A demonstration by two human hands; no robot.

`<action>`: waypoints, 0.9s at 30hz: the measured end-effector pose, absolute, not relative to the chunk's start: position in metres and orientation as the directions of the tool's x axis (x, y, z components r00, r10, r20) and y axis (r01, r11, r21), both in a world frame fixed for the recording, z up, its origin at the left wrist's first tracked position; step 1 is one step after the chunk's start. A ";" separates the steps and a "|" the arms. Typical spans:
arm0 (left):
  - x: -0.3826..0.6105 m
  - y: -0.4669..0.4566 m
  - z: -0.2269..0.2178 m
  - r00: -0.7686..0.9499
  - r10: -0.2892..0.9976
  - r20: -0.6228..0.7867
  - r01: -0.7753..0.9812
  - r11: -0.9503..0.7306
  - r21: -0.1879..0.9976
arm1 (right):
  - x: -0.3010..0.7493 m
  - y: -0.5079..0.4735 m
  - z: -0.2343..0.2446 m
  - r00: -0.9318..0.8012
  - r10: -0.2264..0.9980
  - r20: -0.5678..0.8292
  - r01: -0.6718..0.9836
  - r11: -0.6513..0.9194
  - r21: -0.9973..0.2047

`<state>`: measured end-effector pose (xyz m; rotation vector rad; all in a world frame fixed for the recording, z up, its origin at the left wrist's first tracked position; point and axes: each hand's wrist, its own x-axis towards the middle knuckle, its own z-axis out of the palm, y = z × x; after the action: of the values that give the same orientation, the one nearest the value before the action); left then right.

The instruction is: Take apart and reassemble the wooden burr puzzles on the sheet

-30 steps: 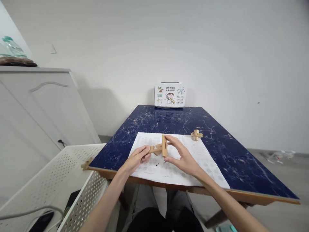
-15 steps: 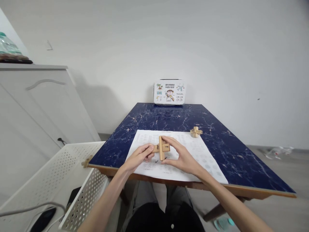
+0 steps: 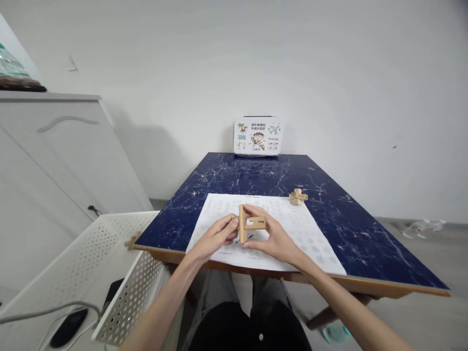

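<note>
Over the printed paper sheet [image 3: 310, 243], two wooden puzzle pieces are joined crosswise between my hands. My right hand [image 3: 272, 236] grips the upright wooden puzzle piece [image 3: 242, 224] at its ends, with the thumb below and fingers above. Through it runs a crosswise wooden puzzle piece [image 3: 259, 223] with a dark mark and a notch, its end jutting out to the right. My left hand [image 3: 221, 233] has closed fingers pinching at the left end of the crosswise piece, which they mostly cover. An assembled wooden burr puzzle [image 3: 298, 196] sits at the sheet's far right corner.
A white cartoon-printed case [image 3: 258, 137] stands at the far edge of the dark blue marbled table [image 3: 226, 175], against the wall. At the left, a white perforated basket [image 3: 131, 287] holds a cable and dark objects. Another wooden piece [image 3: 132, 241] shows by the table's left corner.
The crosswise piece has slid rightward through the upright one, baring its notch. My left hand has followed it right, up close to the upright piece. My right hand keeps its grip.
</note>
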<state>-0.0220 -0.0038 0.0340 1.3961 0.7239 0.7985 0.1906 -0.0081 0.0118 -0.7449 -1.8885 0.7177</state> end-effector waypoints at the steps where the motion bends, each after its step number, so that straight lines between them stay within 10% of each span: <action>1: -0.022 -0.003 0.033 0.550 0.835 0.025 -0.064 0.012 0.998 | 0.190 -0.009 0.013 -0.368 0.748 0.553 0.193 0.643 -0.741; 14: -0.048 0.028 0.007 0.220 0.955 0.198 0.013 -0.206 0.978 | 0.182 0.038 -0.026 -0.337 0.850 0.404 0.703 0.513 -0.493; 27: -0.051 0.023 0.006 0.213 0.945 0.248 0.104 -0.274 0.956 | 0.185 0.032 -0.014 -0.178 0.852 0.493 0.740 0.446 -0.503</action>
<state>-0.0515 0.0234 0.0055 1.5912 1.0150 1.1795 0.1846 0.0320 -0.0145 -1.3348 -1.9560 0.1909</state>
